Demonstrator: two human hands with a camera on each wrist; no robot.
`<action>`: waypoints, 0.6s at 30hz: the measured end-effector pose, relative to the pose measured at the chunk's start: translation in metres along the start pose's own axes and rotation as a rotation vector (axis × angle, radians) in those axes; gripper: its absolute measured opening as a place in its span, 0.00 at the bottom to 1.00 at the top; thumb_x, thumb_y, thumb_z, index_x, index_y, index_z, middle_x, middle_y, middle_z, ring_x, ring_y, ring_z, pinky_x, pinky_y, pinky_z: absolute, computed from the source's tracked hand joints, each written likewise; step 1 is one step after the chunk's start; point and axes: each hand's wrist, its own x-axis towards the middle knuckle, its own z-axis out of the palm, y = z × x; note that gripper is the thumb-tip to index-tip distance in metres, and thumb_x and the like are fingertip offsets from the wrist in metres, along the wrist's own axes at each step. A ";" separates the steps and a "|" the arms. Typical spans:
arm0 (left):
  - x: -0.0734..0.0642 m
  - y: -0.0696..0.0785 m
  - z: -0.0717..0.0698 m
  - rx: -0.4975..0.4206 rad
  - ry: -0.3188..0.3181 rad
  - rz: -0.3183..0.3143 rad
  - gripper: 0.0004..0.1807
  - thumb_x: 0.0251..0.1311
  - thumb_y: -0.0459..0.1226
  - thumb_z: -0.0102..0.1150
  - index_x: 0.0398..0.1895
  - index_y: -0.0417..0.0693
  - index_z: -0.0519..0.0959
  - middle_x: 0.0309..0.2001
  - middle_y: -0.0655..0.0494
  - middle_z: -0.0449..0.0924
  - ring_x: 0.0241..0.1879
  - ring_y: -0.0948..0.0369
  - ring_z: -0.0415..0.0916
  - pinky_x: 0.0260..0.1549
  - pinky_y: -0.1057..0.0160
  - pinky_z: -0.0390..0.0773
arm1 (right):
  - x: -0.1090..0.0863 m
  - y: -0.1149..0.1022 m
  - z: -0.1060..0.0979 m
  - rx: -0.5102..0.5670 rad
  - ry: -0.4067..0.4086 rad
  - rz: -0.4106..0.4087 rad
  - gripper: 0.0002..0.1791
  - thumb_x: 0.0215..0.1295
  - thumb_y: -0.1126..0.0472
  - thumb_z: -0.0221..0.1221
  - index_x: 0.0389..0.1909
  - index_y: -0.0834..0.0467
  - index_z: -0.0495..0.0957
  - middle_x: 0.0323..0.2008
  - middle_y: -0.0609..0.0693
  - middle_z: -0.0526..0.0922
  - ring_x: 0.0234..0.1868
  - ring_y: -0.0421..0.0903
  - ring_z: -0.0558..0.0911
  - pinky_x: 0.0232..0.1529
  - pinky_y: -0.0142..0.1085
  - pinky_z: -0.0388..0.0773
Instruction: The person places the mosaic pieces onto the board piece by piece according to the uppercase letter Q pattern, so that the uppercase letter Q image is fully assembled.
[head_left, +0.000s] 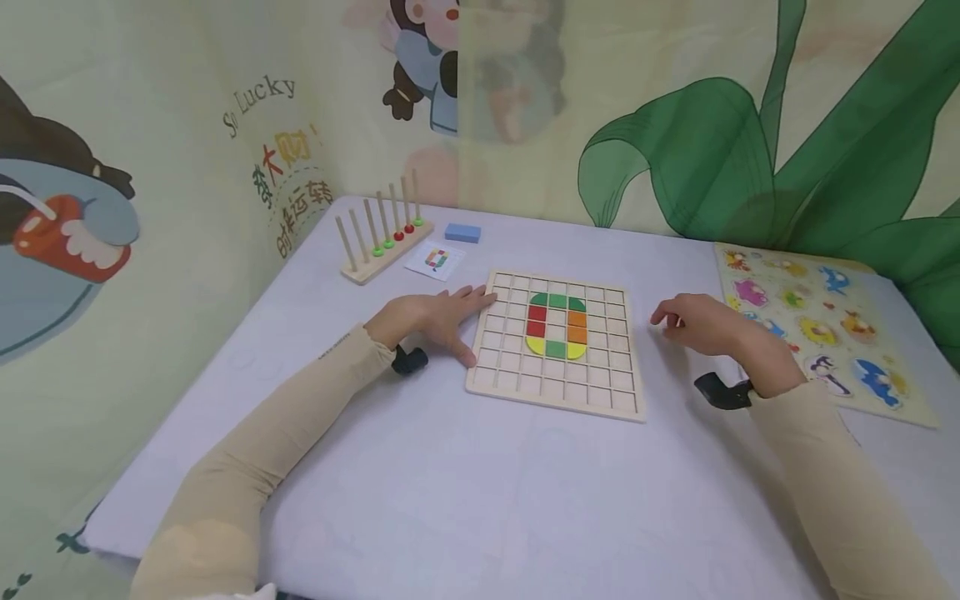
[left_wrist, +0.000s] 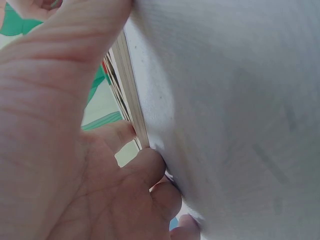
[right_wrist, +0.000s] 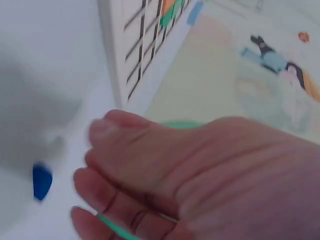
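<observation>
A square wooden grid board (head_left: 506,360) lies on the table with green, red, orange and yellow tiles set in a ring near its middle. My left hand (head_left: 442,321) rests at its left edge, fingers spread, thumb near the lower corner. The left wrist view shows those fingers (left_wrist: 142,167) against the board's side (left_wrist: 131,90). Off the board's right side my right hand (head_left: 705,325) hovers with loosely bent fingers, and nothing shows in it. Below it, the right wrist view has a small blurred dark blue piece (right_wrist: 42,181).
Behind the board stand a peg rack (head_left: 382,258) with green and red rings, a pattern card (head_left: 435,262) and a blue block (head_left: 462,232). A picture puzzle board (head_left: 817,325) lies at right, partly behind my right arm. Printed curtains enclose the table's back and left.
</observation>
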 end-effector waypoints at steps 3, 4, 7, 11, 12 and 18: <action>0.000 0.001 0.000 -0.005 0.001 0.000 0.61 0.52 0.56 0.69 0.79 0.58 0.36 0.80 0.54 0.28 0.78 0.50 0.27 0.74 0.43 0.39 | -0.012 0.019 -0.004 0.011 -0.046 0.063 0.16 0.62 0.73 0.58 0.51 0.68 0.77 0.44 0.66 0.78 0.43 0.58 0.77 0.45 0.52 0.80; 0.000 0.001 0.000 -0.003 0.001 0.002 0.61 0.52 0.57 0.69 0.79 0.58 0.36 0.80 0.54 0.29 0.78 0.51 0.27 0.74 0.44 0.39 | -0.013 0.025 -0.004 0.021 -0.056 0.078 0.17 0.61 0.74 0.58 0.51 0.68 0.77 0.46 0.67 0.77 0.44 0.59 0.77 0.45 0.53 0.79; 0.000 0.000 0.000 -0.001 0.001 -0.002 0.62 0.52 0.57 0.69 0.79 0.59 0.36 0.80 0.54 0.28 0.78 0.50 0.27 0.74 0.42 0.40 | -0.014 0.036 -0.002 0.051 -0.068 0.101 0.17 0.59 0.75 0.58 0.51 0.67 0.77 0.47 0.68 0.77 0.45 0.60 0.77 0.45 0.54 0.79; 0.000 0.000 0.000 -0.004 0.001 -0.016 0.62 0.51 0.58 0.68 0.79 0.60 0.36 0.80 0.55 0.28 0.78 0.46 0.28 0.73 0.39 0.41 | -0.008 0.043 0.002 0.059 -0.040 0.060 0.11 0.60 0.74 0.58 0.44 0.66 0.78 0.37 0.60 0.80 0.38 0.54 0.76 0.41 0.48 0.79; 0.000 0.000 0.000 -0.002 0.001 -0.016 0.62 0.52 0.58 0.68 0.79 0.60 0.35 0.80 0.55 0.28 0.78 0.47 0.28 0.73 0.40 0.41 | -0.007 0.044 0.003 0.059 -0.033 0.047 0.09 0.60 0.74 0.59 0.42 0.66 0.78 0.35 0.58 0.80 0.36 0.52 0.75 0.39 0.45 0.78; -0.001 0.001 0.000 -0.013 -0.006 -0.015 0.62 0.52 0.57 0.69 0.79 0.59 0.36 0.80 0.54 0.27 0.78 0.47 0.27 0.73 0.40 0.40 | -0.006 0.043 0.005 0.055 -0.020 0.040 0.05 0.62 0.70 0.59 0.38 0.66 0.78 0.29 0.53 0.78 0.32 0.48 0.72 0.35 0.39 0.73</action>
